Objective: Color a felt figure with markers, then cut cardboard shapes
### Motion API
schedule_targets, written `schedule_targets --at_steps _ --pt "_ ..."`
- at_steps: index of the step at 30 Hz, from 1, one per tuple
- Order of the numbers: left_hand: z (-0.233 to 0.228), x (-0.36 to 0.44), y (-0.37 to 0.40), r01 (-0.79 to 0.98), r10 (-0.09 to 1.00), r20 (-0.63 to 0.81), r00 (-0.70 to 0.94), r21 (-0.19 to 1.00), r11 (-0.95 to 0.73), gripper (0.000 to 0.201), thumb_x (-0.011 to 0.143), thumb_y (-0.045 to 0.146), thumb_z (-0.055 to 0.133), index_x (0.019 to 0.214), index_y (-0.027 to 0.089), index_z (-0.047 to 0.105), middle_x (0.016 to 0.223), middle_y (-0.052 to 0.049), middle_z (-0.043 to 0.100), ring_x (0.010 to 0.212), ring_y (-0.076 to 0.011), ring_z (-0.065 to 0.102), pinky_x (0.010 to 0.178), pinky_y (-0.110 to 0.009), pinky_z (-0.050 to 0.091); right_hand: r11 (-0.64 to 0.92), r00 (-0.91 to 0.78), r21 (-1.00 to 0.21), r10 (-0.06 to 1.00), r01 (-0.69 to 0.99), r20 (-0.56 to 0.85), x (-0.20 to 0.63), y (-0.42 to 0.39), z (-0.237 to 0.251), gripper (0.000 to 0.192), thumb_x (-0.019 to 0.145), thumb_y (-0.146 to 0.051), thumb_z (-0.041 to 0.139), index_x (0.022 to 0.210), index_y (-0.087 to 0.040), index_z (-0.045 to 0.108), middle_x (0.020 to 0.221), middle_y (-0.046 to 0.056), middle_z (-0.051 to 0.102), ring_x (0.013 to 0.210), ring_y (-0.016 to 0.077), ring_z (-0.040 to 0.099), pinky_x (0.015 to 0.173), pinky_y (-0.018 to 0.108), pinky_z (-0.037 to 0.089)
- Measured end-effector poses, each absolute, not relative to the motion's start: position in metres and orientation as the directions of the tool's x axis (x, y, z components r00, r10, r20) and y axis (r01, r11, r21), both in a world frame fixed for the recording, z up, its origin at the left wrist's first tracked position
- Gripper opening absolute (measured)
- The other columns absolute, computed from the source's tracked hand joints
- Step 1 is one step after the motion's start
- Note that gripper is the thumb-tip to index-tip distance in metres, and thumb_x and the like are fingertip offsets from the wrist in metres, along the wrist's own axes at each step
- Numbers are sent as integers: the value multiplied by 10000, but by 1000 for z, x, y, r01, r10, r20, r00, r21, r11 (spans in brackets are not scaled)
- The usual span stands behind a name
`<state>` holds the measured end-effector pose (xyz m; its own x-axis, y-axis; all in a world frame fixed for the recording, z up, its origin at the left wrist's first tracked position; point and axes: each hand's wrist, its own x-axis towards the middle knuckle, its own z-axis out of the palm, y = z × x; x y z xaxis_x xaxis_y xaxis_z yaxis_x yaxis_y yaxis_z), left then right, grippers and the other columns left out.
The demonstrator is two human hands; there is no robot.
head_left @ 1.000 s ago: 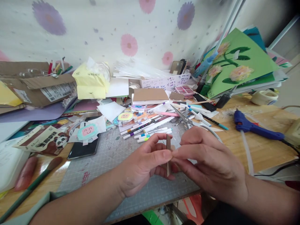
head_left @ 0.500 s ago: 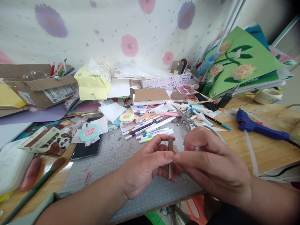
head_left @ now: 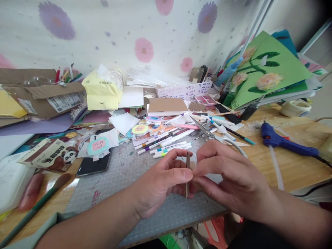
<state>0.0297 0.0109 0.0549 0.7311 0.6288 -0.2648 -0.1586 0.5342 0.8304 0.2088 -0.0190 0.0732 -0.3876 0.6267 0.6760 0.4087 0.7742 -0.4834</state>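
A: Hands first. What does each one have?

B: Both hands meet over the near half of the grey cutting mat. The left hand pinches a small brown cardboard strip between thumb and fingers. The strip stands upright, seen edge-on. The right hand closes on the same strip from the other side, fingertips pressed against it and touching the left thumb. So both hands are clamped on it, held just above the mat.

A: Anything lying on the mat itself?

B: At the mat's far edge, a loose row of markers, mostly white-barrelled, lying at a slant. Just beyond them, scissors, blades apart. At the mat's far left corner, a dark phone lies flat, with a paper cutout of a smiling face on its upper end.

A: And off the mat?

B: Right of the mat, on bare wood, a blue glue gun lies on its side, well apart from the hands. Past it, a roll of tape. Above that, a green card with paper flowers leans tilted on a stack. Left of the mat, a brown box with a panda on it. Behind the mat's far edge, a yellow tissue pack, and further left a cardboard box. A long green stick lies slanted near the mat's near left corner.
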Motion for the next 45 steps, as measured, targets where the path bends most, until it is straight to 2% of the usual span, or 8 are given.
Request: schedule_targets --at_steps 4,10,14,19,26,32,39,45 --pt "55 30 11 -128 617 -287 733 832 540 355 763 265 654 1083 214 509 852 0 549 700 -151 571 667 -322 470 774 -410 -506 632 381 658 209 -16 75 181 805 -22 591 729 -187 584 749 13 563 693 126 570 597 227 478" --pt "57 29 11 -66 600 -327 730 840 539 296 788 254 611 1065 228 511 863 12 553 717 -149 574 669 -304 457 781 -424 -499 624 376 656 208 -16 75 208 807 12 570 717 -172 602 752 13 566 706 122 567 624 236 473" --pt "56 29 12 -37 593 -352 724 839 543 326 764 273 637 1062 233 510 860 18 557 705 -146 565 647 -298 444 790 -448 -497 613 360 650 207 -16 74 205 806 16 585 699 -157 609 748 25 573 711 128 557 640 247 466" --pt "57 28 11 -41 603 -354 714 839 542 323 762 273 642 1056 233 516 848 21 545 696 -137 544 645 -297 434 792 -467 -499 610 350 640 207 -17 73 194 822 11 575 726 -155 607 749 28 578 715 132 554 653 257 467" --pt "57 28 10 -55 583 -334 740 834 548 336 768 277 599 1085 222 506 903 -4 555 740 -157 549 681 -319 451 779 -394 -513 626 360 673 205 -18 71 224 787 41 556 741 -175 591 749 0 536 697 110 531 597 212 459" --pt "56 29 10 -24 573 -372 730 825 565 323 786 257 597 1087 218 488 872 8 562 708 -152 567 654 -308 436 798 -417 -455 598 395 685 207 -19 71 208 790 15 582 791 -186 632 742 3 547 689 123 543 618 240 482" --pt "57 30 10 -21 576 -372 728 828 560 338 763 260 601 1074 195 486 853 -6 580 693 -161 561 644 -318 423 805 -440 -442 589 397 678 208 -19 72 199 801 13 568 806 -173 636 736 13 562 696 138 539 627 262 486" --pt "58 30 8 -77 566 -320 759 820 567 362 735 279 591 1074 190 502 864 -14 581 687 -176 581 651 -333 431 776 -384 -528 630 345 674 207 -20 69 174 809 9 590 734 -149 583 776 14 523 690 105 548 607 214 480"
